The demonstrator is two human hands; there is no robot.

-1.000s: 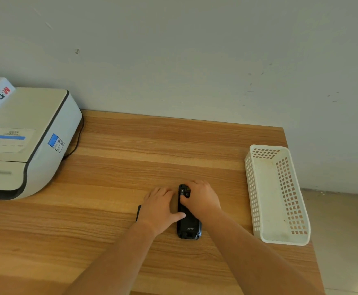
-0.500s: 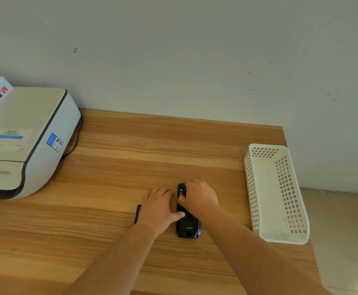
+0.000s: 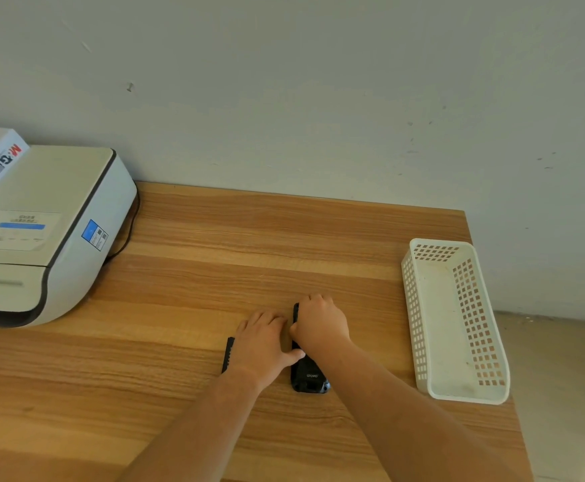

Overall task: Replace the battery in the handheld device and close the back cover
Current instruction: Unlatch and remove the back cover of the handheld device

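A black handheld device [image 3: 310, 379] lies lengthwise on the wooden table [image 3: 214, 245], its near end showing a small white logo. My right hand [image 3: 320, 325] curls over the device's far half and grips it. My left hand [image 3: 265, 344] lies flat on the table just left of the device, its thumb touching the device's side. Under the left hand's outer edge a thin black ribbed piece [image 3: 228, 354] sticks out; most of it is hidden.
A white printer [image 3: 40, 234] with a box on top fills the table's left side, its cable running behind. A white perforated plastic basket [image 3: 456, 321] stands at the right edge. The wall lies behind; floor shows at right.
My right hand has closed further over the device's far end, covering the part that showed before. The left hand and device stay in place.
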